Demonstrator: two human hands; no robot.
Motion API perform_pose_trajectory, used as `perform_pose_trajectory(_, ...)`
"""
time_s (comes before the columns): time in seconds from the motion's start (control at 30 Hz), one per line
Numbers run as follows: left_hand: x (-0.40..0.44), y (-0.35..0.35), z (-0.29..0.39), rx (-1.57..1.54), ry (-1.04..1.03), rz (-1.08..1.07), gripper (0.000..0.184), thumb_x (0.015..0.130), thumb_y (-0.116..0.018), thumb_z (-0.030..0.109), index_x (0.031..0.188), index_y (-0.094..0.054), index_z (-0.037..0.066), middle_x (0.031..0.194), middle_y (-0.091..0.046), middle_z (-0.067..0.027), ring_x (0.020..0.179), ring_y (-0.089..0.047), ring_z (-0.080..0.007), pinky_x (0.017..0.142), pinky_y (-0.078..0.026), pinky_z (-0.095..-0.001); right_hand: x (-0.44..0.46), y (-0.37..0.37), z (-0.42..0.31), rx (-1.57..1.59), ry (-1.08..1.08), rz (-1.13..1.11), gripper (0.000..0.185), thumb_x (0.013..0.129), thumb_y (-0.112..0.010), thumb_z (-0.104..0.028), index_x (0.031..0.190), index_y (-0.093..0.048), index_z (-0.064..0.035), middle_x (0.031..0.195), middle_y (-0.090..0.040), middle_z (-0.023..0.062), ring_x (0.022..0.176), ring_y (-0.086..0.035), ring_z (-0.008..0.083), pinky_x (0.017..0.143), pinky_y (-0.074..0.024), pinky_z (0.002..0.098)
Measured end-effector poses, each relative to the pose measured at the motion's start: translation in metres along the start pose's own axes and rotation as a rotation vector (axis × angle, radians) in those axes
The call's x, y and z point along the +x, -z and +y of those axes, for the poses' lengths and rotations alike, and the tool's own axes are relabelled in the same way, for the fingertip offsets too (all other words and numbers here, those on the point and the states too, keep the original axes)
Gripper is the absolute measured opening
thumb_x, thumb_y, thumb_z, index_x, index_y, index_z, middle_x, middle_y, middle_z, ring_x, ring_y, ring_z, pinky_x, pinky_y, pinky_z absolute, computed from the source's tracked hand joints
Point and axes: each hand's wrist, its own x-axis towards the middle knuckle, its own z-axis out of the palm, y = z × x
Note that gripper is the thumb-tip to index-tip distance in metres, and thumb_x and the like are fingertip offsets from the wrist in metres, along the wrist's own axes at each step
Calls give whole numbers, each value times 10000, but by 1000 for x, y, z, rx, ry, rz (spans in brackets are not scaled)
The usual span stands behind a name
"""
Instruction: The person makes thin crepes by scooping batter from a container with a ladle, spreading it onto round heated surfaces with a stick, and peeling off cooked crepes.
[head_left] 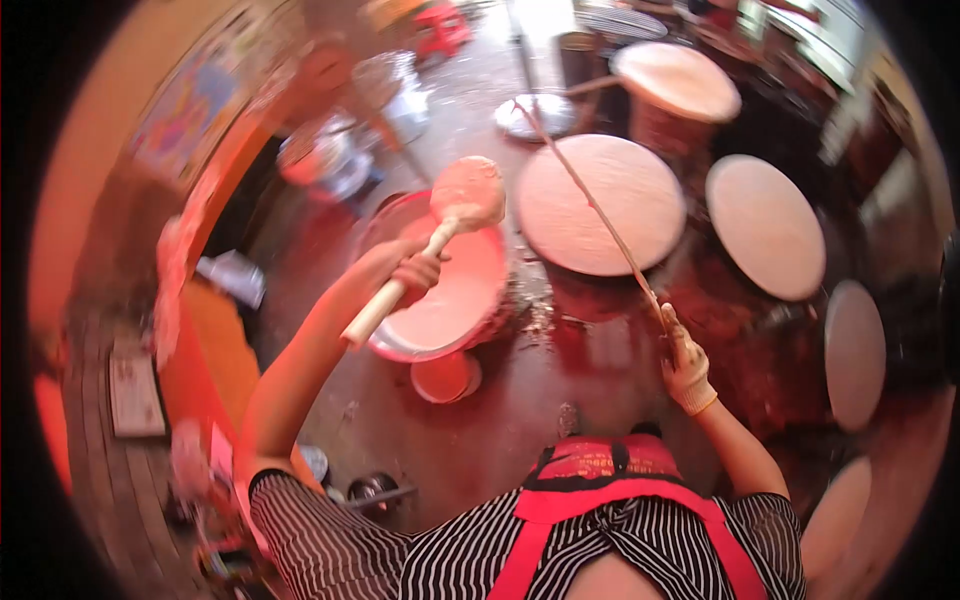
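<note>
Pale-handled ladle [470,192] above red tub [412,353], thin stick [596,206] aslant.

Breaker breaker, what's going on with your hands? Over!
Left hand gripping ladle. Gloved right hand holding long stick. Tub holds pale mixture. In this view, ladle hides part of tub; stick crosses a round plate.

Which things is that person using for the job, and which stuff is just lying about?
Part of the job, it seems:
ladle, in the left hand
long thin stick, in the gloved right hand
tub of pale mixture
big pale disc beside the tub

Probably just about:
crumpled white thing at the left
colourful poster
bright red thing, too blurred to name
</note>
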Motion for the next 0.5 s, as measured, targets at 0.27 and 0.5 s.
perform_pose_trajectory(0.27,123,-246,-195,242,683,-354,323,1014,-382,110,1268,-390,-90,735,-397,-18,557,-410,-64,428,-406,-198,-220,211,16,-362,-438,304,446,937,-548,-30,1369,-450,24,1245,-608,231,994,-659,365,815,-546,402)
perform_pose_trajectory(0.5,259,-481,-430,1227,326,-562,256,960,-500,53,1201,-477,-32,724,-450,17,525,-440,-58,444,-371,-185,-296,412,61,89,-794,426,362,1000,-527,-199,1316,-531,-23,842,-636,145,746,-634,293,704,-509,372)
